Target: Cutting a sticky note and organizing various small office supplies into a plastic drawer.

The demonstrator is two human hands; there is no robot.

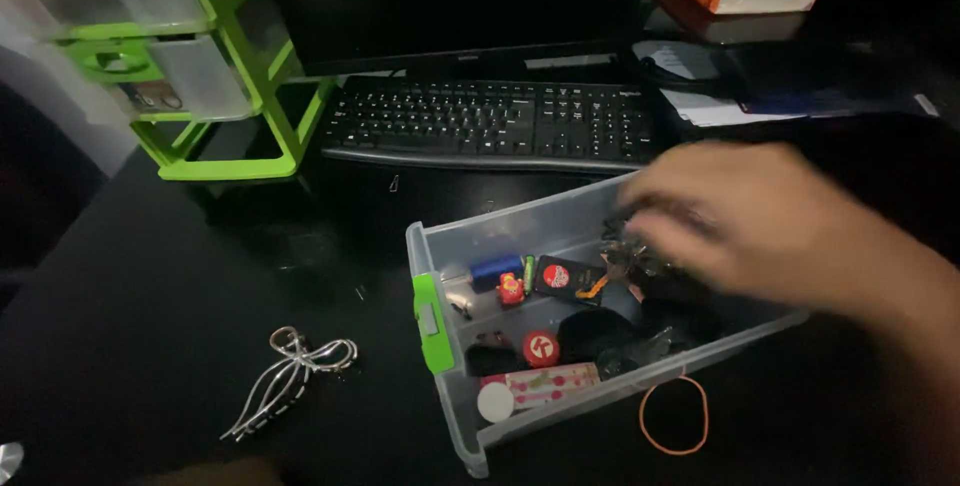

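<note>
orange rubber band [674, 416] on the tabletop [150, 326] below the right hand [760, 221]; its grip, blurred, can't tell, over the clear drawer [520, 231]

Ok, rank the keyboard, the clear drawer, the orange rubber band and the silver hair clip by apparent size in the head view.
1. Clear drawer, nearest the camera, so unsure against the keyboard.
2. Keyboard.
3. Silver hair clip.
4. Orange rubber band.

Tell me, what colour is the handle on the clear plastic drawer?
Bright green handle, on the clear plastic drawer; the head view shows it best.
</note>
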